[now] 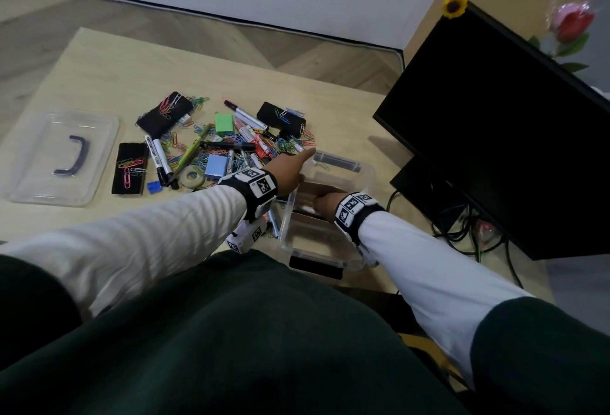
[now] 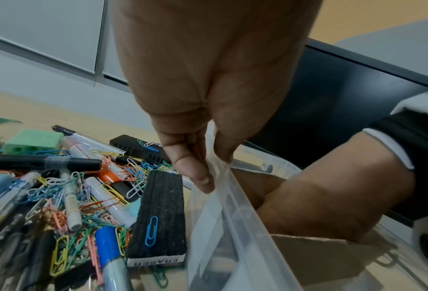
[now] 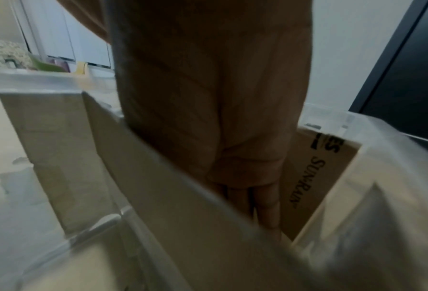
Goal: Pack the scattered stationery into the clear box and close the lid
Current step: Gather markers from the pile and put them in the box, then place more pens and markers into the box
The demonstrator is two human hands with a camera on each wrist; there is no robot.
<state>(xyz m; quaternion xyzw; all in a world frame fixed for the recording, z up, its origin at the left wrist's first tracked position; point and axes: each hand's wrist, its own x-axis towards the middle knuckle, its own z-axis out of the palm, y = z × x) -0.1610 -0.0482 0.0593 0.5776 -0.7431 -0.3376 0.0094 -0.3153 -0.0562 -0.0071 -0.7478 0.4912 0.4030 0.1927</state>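
The left hand (image 2: 207, 110) pinches the clear box (image 1: 366, 177) by its thin rim; the right hand (image 1: 325, 201) reaches between cardboard dividers (image 3: 182, 187) inside, fingers straight.

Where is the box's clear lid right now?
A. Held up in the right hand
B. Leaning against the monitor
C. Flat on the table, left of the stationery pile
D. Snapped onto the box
C: the clear lid lies flat on the table with its dark handle up, left of the pile, while the clear box stands open near the hands.
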